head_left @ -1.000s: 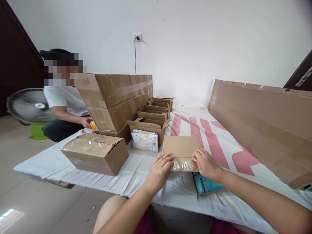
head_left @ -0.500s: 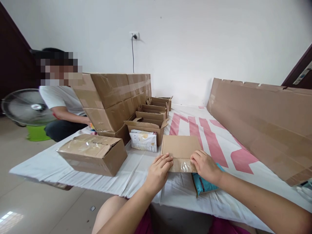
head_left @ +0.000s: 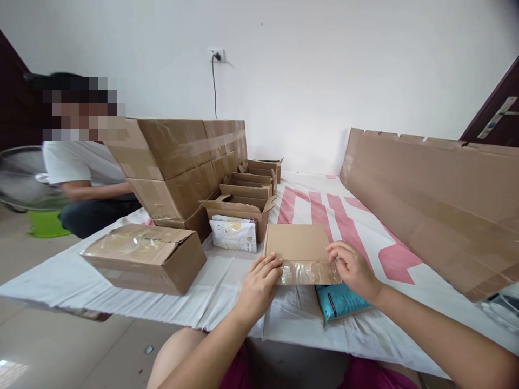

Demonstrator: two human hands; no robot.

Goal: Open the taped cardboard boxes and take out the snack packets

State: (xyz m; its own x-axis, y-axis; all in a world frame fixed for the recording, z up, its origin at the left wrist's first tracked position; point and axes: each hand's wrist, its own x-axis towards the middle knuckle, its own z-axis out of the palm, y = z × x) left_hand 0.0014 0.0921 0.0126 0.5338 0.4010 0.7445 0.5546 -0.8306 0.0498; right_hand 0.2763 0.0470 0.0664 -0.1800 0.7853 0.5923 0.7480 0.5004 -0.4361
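Observation:
A small flat cardboard box lies on the white sheet in front of me, with clear tape along its near edge. My left hand rests on the box's left near corner, fingers pressed flat together on the tape. My right hand grips the right near corner, fingers curled over the edge. A teal padded packet lies under my right wrist, partly beneath the box.
A taped brown box sits at the left. Behind it stand stacked large cartons and a row of open small boxes, one over a white packet. A long cardboard sheet leans at the right. Another person crouches at far left.
My right hand has slid right along the taped edge to the box's corner. My view has shifted rightward; the other person's hand with a coloured item is no longer seen.

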